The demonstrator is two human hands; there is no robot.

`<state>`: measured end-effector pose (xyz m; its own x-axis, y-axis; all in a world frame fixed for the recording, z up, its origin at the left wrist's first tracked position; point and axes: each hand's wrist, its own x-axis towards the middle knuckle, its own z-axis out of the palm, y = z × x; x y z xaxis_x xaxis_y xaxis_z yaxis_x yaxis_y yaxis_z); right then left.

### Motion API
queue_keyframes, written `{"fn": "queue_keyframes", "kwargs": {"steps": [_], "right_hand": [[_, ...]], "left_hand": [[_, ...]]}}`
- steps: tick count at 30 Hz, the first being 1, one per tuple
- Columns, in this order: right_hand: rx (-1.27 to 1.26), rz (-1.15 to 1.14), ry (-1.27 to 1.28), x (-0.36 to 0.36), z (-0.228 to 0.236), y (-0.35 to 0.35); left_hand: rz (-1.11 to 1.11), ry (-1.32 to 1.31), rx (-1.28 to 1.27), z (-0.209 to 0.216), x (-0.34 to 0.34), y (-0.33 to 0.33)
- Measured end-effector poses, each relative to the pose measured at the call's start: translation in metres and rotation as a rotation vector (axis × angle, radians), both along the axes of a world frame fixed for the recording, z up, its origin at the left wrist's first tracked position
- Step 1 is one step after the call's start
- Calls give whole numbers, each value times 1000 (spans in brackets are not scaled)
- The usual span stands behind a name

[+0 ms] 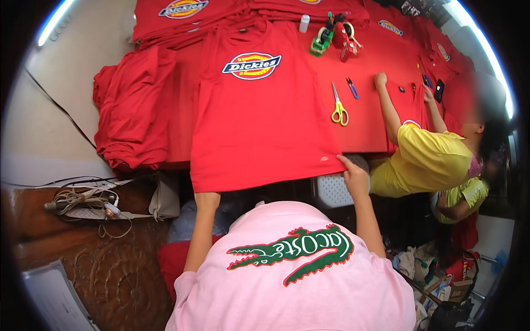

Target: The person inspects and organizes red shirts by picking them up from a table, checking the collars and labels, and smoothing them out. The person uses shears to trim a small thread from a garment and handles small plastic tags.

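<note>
Holds a red shirt (248, 121) by the bottom edge, laid flat with the front side up on the bench (361, 129), with the hem reaching over the near side toward the body. With the right hand (356, 175), pinches the right corner of the hem between thumb and fingers, close to a small pale mark on the cloth. With the left hand (207, 199), reaches under the left corner of the hem; because of the cloth over these fingers, cannot tell if spread or pressed together.

To the right of the shirt, can see scissors with yellow handles (340, 113) and, just beside, small blue snips (353, 89). Farther away, can see a green tape dispenser (319, 45), next to a red tape dispenser (348, 49), and near them a small white cylinder (304, 23). To the left, can find a loose heap of red cloth (132, 110); at the far side, stacked red shirts (182, 27). At the right, can notice also a co-worker in yellow (425, 157), with both hands at another red garment (409, 103).
</note>
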<state>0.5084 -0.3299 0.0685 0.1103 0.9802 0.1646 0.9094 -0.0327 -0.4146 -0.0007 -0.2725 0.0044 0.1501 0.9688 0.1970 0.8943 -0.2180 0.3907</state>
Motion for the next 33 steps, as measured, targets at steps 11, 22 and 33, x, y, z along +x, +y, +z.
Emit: {"fn": "queue_keyframes", "kwargs": {"steps": [11,22,33], "right_hand": [[-138,-28,84,4,-47,-24],[141,113,-38,2,-56,-36],[-385,286,15,-11,-79,-109]], "left_hand": [[8,218,-105,-43,-13,-30],[-49,232,-50,-48,-21,-29],[34,129,-109,-41,-33,-85]]}}
